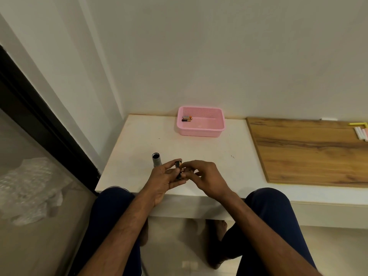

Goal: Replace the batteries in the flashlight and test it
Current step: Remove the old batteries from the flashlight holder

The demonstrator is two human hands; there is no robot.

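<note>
Flashlight body (156, 160) stands upright at frame centre. Our left hand (163, 181) grips the battery holder (177, 169); our right hand (207, 176) pinches it.

Pink basket (199, 132) with dotted mesh walls, 2 black-and-orange batteries (186, 118), grey flashlight tube (157, 161), black battery holder (177, 169), off-white table (199, 152), brown wood-grain board (310, 152), navy trousers (264, 212), yellow strip (357, 123).

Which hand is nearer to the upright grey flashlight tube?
Left. The left hand is just beside the flashlight tube; the right hand is farther right, beyond the battery holder.
</note>
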